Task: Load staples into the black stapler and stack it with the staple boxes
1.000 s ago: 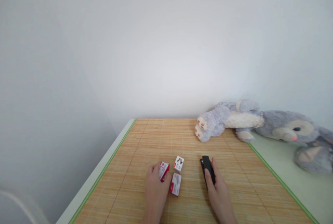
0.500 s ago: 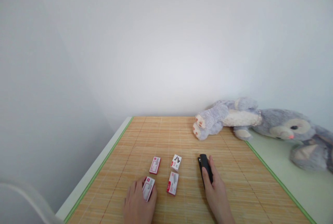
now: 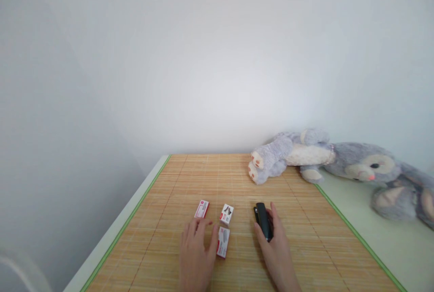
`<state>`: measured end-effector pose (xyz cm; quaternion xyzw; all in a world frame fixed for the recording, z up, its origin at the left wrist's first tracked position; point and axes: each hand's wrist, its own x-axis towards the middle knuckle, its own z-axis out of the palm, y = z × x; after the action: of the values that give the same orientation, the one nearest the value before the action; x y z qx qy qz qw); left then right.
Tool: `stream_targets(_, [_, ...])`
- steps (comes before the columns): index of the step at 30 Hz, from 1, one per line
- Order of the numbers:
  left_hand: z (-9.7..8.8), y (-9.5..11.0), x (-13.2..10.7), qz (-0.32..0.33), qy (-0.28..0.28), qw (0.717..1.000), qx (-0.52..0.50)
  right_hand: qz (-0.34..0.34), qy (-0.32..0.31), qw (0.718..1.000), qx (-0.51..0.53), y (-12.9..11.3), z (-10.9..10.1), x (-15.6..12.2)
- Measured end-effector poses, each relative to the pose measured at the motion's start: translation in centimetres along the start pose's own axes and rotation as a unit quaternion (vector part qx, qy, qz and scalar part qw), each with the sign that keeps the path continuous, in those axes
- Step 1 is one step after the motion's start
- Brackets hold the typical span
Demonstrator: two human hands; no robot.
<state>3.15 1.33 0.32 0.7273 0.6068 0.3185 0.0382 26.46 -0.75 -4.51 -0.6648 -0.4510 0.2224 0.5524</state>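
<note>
My left hand reaches over the bamboo mat with its thumb and fingers apart. Its fingertips are at the near end of a red-and-white staple box, and the thumb lies beside a second staple box. A smaller white box with a dark picture sits just beyond that one. The other box from the near left does not show; the left hand covers that area. To the right, my right hand is around a black stapler, thumb on its left side and fingers on its right.
A grey-and-white plush rabbit lies along the back right, partly on the bamboo mat. The green-edged mat covers most of the pale table. A white wall rises behind. A blurred pale curved thing is at bottom left.
My left hand has moved right and slightly forward, off its grip on the near-left staple box, and its fingers have spread. My right hand's fingers have loosened slightly around the stapler.
</note>
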Motion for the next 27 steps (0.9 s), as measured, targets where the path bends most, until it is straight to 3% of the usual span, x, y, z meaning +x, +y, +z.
stream_targets(3, [0.8,2.6,-1.2,0.019,-0.084,0.995,-0.043,-0.01,-0.008,1.0,-0.013,-0.2,0.1,-0.2])
stream_targets(6, [1.5,3.5,-1.8,0.001,-0.103,0.994,-0.027,-0.023,-0.017,0.999,-0.022,-0.3,-0.1,-0.2])
stream_targets(10, [1.7,2.3,-2.8,-0.027,-0.115,0.993,0.008,-0.072,-0.062,0.992,-0.089,-1.1,-1.3,0.8])
stream_targets(14, [2.2,0.4,-4.9,0.061,-0.152,0.986,-0.025,-0.156,-0.196,0.953,-0.17,-3.9,-2.3,2.1])
stream_targets(20, [4.4,-0.8,-6.9,0.121,-0.105,0.987,-0.018,-0.175,-0.328,0.921,-0.114,-8.6,0.5,2.2])
stream_targets(24, [5.0,-1.1,-6.9,0.114,-0.092,0.989,0.001,-0.163,-0.338,0.924,-0.075,-9.7,2.3,1.8])
stream_targets(27, [4.9,-1.4,-6.9,0.099,-0.083,0.991,0.028,-0.124,-0.323,0.938,0.002,-9.4,2.0,2.0])
